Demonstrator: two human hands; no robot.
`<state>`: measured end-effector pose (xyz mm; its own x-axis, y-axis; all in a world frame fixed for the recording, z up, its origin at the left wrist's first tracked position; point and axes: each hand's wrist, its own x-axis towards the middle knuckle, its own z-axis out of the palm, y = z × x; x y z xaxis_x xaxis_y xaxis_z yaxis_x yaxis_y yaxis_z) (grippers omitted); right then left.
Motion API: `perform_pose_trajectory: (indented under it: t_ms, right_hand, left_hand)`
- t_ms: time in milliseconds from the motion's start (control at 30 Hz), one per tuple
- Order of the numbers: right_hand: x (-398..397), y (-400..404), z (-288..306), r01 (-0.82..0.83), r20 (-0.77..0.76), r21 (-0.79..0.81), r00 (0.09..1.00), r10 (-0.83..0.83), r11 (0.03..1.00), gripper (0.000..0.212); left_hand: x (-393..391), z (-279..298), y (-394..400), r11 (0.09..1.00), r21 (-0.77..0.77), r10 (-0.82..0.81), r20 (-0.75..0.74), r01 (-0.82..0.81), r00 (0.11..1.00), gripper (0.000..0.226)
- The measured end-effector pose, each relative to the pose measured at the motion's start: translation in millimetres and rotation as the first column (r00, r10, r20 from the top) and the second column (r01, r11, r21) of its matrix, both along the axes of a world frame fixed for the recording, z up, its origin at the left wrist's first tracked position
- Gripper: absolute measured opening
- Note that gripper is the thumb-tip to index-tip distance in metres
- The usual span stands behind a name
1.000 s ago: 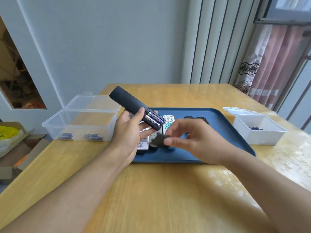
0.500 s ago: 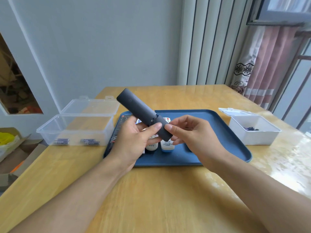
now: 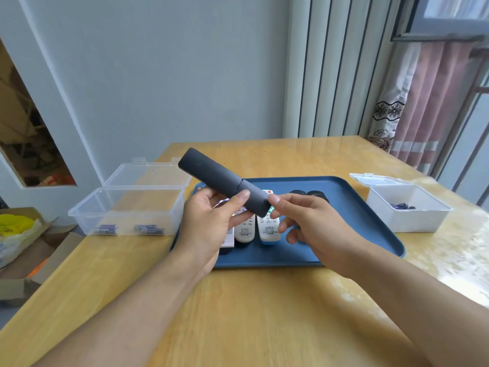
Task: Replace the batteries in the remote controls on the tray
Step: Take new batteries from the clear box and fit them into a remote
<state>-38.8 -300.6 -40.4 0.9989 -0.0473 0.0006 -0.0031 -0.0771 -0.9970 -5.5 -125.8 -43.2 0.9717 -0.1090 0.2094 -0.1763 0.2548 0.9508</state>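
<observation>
black remote (image 3: 222,181) is held in the air just above the tray (image 3: 357,229), left hand (image 3: 211,223) wrapped round its middle, right hand (image 3: 312,221) pinching the cover end. looks light, rigid, kinda slick plastic, so i'd grip mid-body.
</observation>
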Motion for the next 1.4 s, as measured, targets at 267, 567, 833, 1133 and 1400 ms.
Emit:
perform_pose_trajectory:
  t_ms: [267,567,833,1133,1400]
  right_hand:
    - [0.3,-1.2,-0.2,-0.079,-0.023,0.091,0.996,0.081,0.993,0.018]
    - [0.4,-2.4,-1.5,-0.114,-0.012,0.123,0.993,0.116,0.986,0.026]
    - [0.5,-2.3,-2.9,-0.097,0.002,0.095,0.995,0.098,0.991,0.025]
    - [-1.8,1.8,1.0,0.023,-0.005,0.320,1.000,-0.023,0.947,0.024]
    - [3.7,-33.4,23.9,0.488,0.426,0.014,0.787,-0.447,0.873,0.015]
  left_hand:
    - [5.9,-1.0,0.9,0.986,-0.080,0.148,0.027,-0.145,0.989,0.120]
    - [4.4,0.9,1.5,0.986,-0.112,0.123,0.013,-0.121,0.992,0.111]
    - [3.0,-1.4,-0.3,0.985,-0.124,0.125,0.025,-0.121,0.992,0.104]
    - [2.3,-5.4,-2.9,0.996,-0.027,0.091,0.122,-0.089,0.988,0.088]
    - [2.5,-18.8,0.7,0.659,0.689,-0.055,0.443,-0.301,0.895,0.060]
